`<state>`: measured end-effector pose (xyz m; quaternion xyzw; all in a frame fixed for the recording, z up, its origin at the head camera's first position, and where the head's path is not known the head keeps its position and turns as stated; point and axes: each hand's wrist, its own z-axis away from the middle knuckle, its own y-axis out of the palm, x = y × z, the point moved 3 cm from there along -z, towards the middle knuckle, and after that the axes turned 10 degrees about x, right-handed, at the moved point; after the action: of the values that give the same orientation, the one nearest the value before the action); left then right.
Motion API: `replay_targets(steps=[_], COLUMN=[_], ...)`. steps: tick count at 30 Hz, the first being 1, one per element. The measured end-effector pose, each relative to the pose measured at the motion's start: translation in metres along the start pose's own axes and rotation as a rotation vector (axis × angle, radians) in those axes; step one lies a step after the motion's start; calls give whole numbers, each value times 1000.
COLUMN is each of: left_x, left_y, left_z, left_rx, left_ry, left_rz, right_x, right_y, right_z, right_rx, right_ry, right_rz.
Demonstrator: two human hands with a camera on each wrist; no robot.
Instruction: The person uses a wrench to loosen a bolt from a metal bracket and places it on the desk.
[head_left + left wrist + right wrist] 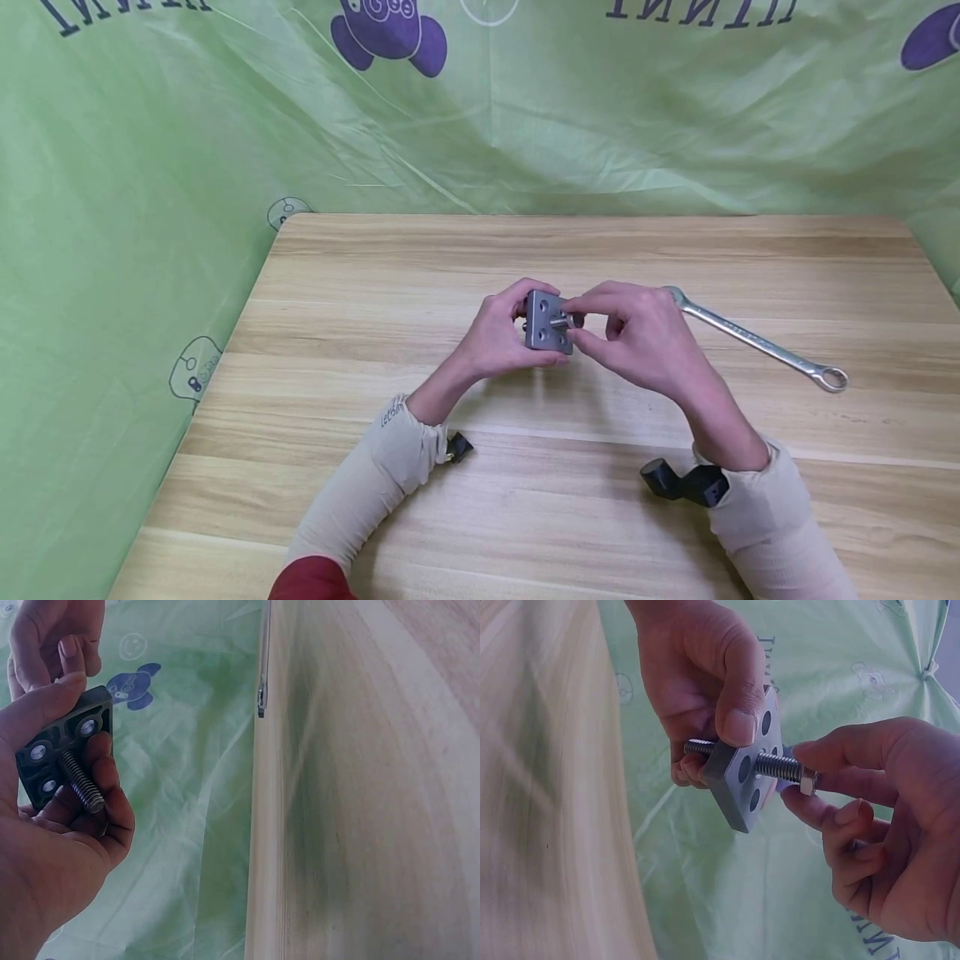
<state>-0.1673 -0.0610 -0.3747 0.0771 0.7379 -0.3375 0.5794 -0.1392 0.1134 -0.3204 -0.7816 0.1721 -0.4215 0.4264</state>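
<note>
Holding a grey plate with corner holes (736, 799) above the wooden tabletop (375, 292), between curled fingers and thumb of the left hand (498, 333); pinching a threaded hex-head bolt (784, 766), protruding from both faces, at its head in the right hand (645, 333). Apparently threading the bolt through the plate's centre, direction uncertain. Likely calling for a steady left grip and a fresh twist, leaving the combination wrench (750, 337) lying aside.

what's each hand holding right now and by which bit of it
The left hand holds the grey plate by its edges; the right hand pinches the bolt, which passes through the plate, by its head.
</note>
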Motion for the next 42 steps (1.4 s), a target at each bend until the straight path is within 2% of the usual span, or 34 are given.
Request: replay_targets(steps=[11,18,21,27,30,36,42], left_x=[0,-1,-2,-1,-1,-1,-1], left_y=[1,1,0,1,1,1,1], left_z=[0,1,1,0,0,0,0], left_rx=[2,-7,-8,-4,-3,-4,-1], left_ry=[4,15,19,17,12,6,8], left_rz=[-8,-15,-14,-9,-4,-5,-12], right_x=[1,1,1,-4,-5,-6,-4], right_y=[2,0,-1,-3,-3,-1,-1], right_z=[-1,0,-1,-2,-2,-2,-3], right_rx=[-13,4,20,81,126,155,130], right_ry=[-61,-64,-13,212,279,306,256], right_rz=[-29,-31,-45,-74,-62,-54,-42])
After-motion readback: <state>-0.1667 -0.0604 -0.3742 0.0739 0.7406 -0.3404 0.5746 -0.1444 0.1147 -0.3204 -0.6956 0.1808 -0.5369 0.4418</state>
